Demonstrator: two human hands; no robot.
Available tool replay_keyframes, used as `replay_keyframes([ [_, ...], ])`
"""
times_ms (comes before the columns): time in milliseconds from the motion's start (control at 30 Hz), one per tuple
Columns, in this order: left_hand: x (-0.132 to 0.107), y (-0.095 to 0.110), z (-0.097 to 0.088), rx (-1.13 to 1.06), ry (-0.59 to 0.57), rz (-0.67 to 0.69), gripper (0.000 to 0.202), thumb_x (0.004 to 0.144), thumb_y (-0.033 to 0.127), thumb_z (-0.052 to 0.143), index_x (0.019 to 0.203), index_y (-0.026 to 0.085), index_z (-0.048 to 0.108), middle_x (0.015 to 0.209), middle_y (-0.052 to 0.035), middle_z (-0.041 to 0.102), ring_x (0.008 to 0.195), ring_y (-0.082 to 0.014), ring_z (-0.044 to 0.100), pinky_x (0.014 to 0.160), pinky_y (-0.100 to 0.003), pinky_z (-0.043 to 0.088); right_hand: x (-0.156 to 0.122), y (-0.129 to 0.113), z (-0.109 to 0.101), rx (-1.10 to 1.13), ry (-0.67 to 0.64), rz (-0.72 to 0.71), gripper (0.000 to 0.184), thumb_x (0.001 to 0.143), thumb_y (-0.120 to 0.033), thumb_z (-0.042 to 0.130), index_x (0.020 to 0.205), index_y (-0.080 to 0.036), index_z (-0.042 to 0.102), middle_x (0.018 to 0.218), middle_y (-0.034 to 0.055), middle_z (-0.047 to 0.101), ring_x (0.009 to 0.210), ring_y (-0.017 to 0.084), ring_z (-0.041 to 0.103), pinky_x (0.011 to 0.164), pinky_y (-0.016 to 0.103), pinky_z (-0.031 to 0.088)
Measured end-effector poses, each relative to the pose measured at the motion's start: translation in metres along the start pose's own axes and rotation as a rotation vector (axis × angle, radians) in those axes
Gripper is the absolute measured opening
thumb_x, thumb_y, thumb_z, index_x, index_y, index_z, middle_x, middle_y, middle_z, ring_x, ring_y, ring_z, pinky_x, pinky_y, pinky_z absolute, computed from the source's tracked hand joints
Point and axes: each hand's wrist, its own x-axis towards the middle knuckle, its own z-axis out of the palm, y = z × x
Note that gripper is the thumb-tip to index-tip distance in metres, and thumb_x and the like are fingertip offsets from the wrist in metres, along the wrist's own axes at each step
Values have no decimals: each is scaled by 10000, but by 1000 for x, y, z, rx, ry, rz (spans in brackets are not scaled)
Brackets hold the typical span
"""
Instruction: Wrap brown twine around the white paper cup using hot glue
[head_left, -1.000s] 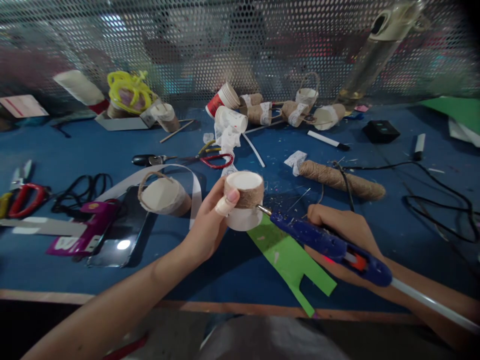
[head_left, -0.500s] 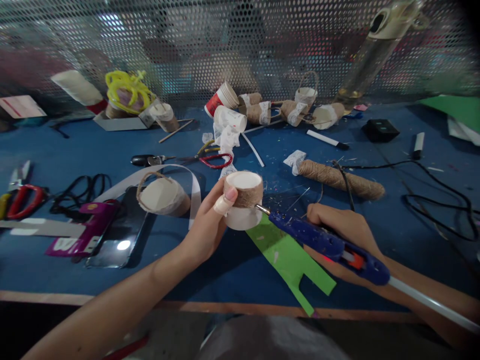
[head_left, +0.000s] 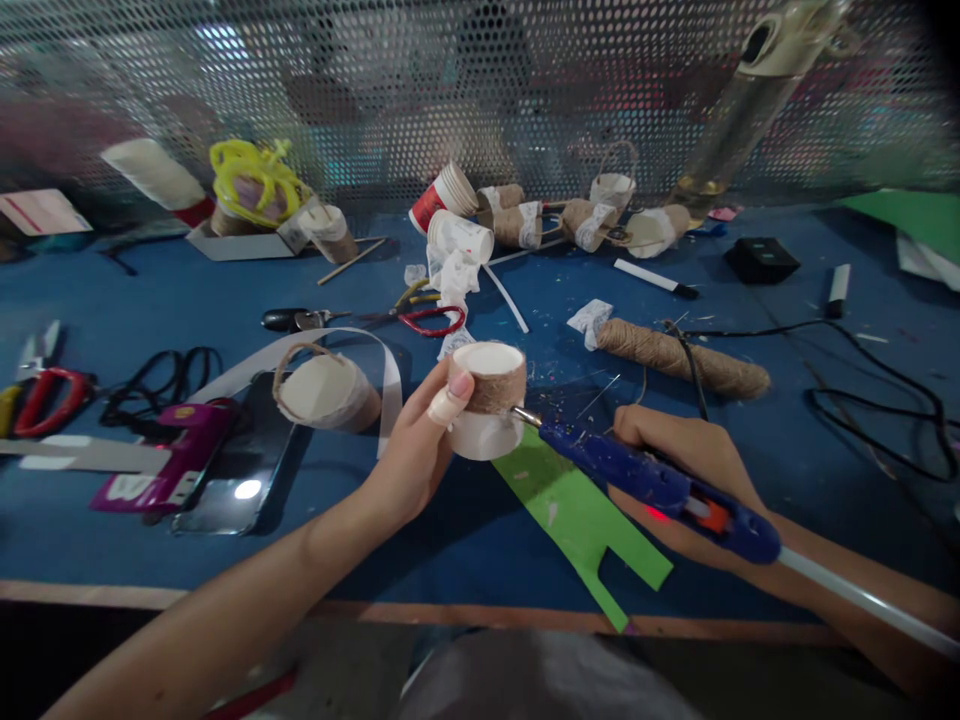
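My left hand [head_left: 420, 440] is closed round a small white paper cup [head_left: 487, 437] whose upper half is wrapped in brown twine. In my right hand [head_left: 690, 470] is a blue hot glue gun [head_left: 615, 465] with a long clear glue stick out of its back end. Its metal tip touches, or nearly touches, the cup's right side at the lower edge of the twine. A red light shows on the gun's underside. Below lies a green cut-out sheet [head_left: 585, 520]. To the left stands a twine-trimmed cup with a handle [head_left: 326, 390].
A roll of twine [head_left: 682, 360] lies right of centre, with the black cord [head_left: 757, 330] near it. Red-handled scissors [head_left: 52, 395], a phone [head_left: 240, 460] and a purple packet [head_left: 172, 450] lie left. Several cups [head_left: 517, 225] line the perforated screen [head_left: 360, 90] at the back.
Almost nothing differs. The cup and my left hand stay in place, and the glue gun's tip keeps its spot at the twine's edge.
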Motion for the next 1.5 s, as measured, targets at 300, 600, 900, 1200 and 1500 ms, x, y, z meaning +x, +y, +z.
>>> replay_keyframes([
  [300, 1, 2, 2, -43, 3, -23, 420, 907, 548, 703, 1128, 196, 768, 1156, -100, 781, 1215, -334, 672, 1051, -439, 521, 1, -5, 1, 41, 50, -7, 263, 815, -230, 603, 717, -243, 360, 652, -81, 412, 569, 106, 342, 588, 275, 263],
  [600, 0, 0, 1, -34, 26, -21, 412, 922, 563, 678, 1140, 225, 765, 1045, -70, 790, 1127, -304, 703, 997, -408, 540, 1, 0, -1, 32, 88, -20, 256, 792, -202, 644, 704, -239, 407, 612, -76, 428, 526, 104, 405, 530, 262, 312],
  [900, -3, 2, 3, 6, 1, -126, 531, 857, 618, 733, 1201, 212, 738, 1179, -93, 763, 1169, -332, 671, 967, -400, 521, 6, -10, -1, 188, 296, 23, 169, 878, -205, 718, 789, -245, 580, 651, -70, 585, 539, 100, 556, 550, 236, 468],
  [1200, -5, 5, 10, 110, -24, -157, 450, 803, 553, 819, 1108, 234, 736, 1194, -58, 743, 1192, -297, 638, 952, -335, 488, 11, -10, 12, 701, 203, 176, 266, 767, -240, 894, 978, -265, 734, 914, -22, 785, 798, 137, 766, 763, 228, 648],
  [1500, -5, -2, 5, 179, -79, -93, 353, 864, 499, 782, 1125, 267, 734, 1176, -32, 734, 1178, -262, 613, 989, -324, 449, 7, -18, 18, 626, 220, 161, 317, 709, -194, 931, 933, -275, 722, 875, -25, 782, 728, 162, 756, 627, 258, 647],
])
